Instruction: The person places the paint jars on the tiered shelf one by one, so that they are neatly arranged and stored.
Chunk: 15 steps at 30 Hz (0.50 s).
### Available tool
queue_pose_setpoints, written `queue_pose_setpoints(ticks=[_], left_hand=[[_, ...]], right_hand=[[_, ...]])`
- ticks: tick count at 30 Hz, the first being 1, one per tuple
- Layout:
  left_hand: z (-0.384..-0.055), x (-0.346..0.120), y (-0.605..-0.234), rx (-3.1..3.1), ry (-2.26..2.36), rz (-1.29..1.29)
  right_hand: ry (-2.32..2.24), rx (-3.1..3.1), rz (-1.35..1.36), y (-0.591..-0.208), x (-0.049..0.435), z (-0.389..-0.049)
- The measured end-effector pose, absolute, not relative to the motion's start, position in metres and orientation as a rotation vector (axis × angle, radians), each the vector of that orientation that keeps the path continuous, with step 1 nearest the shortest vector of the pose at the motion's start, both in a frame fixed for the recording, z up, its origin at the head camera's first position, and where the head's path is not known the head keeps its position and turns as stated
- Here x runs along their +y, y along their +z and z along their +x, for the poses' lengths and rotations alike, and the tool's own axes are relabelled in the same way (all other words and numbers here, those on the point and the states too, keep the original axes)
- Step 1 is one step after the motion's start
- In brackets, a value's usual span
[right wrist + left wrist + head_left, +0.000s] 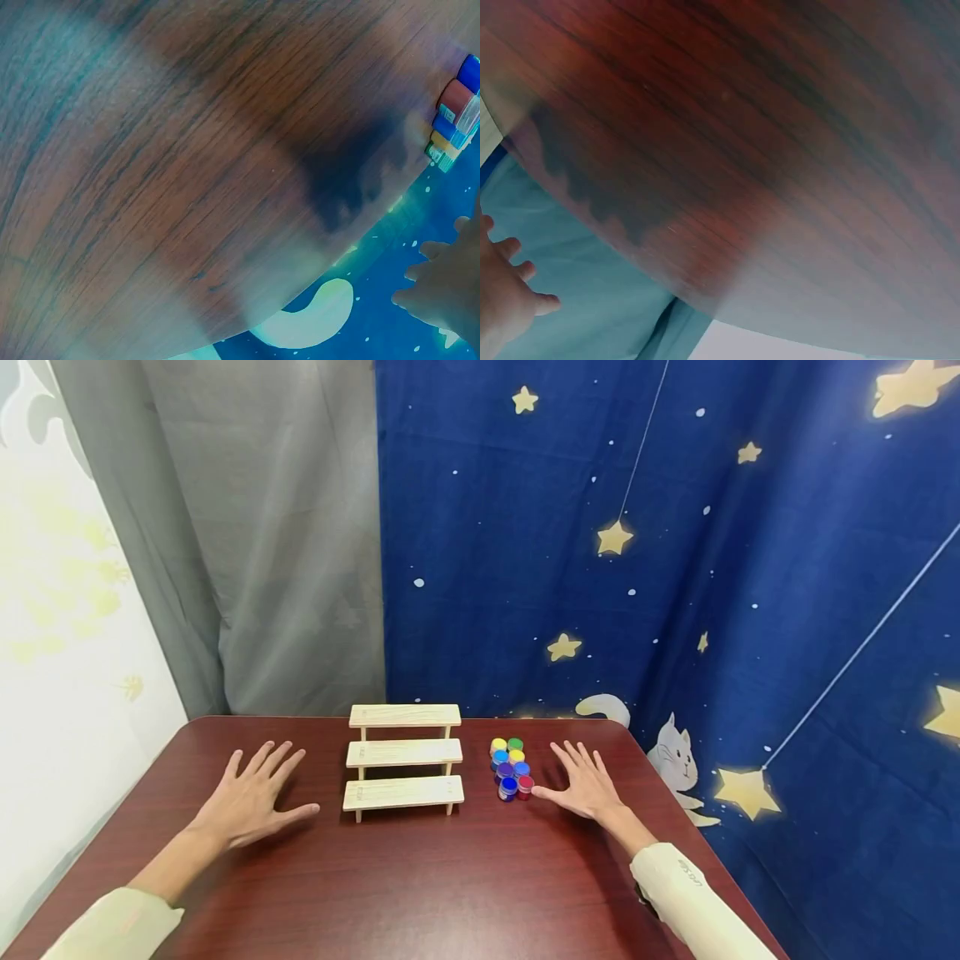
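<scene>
My left hand (246, 800) is spread over the left part of the table, fingers straight and thumb out, holding nothing. To its right stands a light wooden three-tier rack (405, 752) with bare shelves. Several small paint jars (505, 772) with yellow, green, blue, purple and red lids form two columns right of the rack. My right hand (585, 785) hovers beside them, fingers spread and holding nothing, its thumb tip close to the red-lidded jar (526, 786). In the right wrist view, the paint jars (454, 109) show at the right edge, above part of the right hand (450, 277).
The dark red-brown wooden table (420, 885) has rounded far corners. Behind it hang a grey curtain (292, 543) and a blue curtain (487, 543) with stars and a cat. A pale, bright panel (75, 610) borders the left side.
</scene>
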<state>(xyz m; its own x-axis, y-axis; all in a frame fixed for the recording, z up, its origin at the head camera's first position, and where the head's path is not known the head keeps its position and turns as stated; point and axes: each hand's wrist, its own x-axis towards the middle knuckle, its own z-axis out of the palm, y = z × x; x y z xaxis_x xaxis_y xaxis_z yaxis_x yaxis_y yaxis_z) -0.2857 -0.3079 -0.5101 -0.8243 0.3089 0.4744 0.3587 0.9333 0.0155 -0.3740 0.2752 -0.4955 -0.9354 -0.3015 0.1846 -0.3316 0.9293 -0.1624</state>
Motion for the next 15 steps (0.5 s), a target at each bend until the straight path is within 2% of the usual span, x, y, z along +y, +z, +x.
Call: queue_pose_setpoints(ticks=[15], left_hand=[[-0.293,-0.291,-0.509,-2.651,-0.266,-0.497]], right_hand=[[0.385,-2.950,0.524,-0.494,0.259,-0.370]])
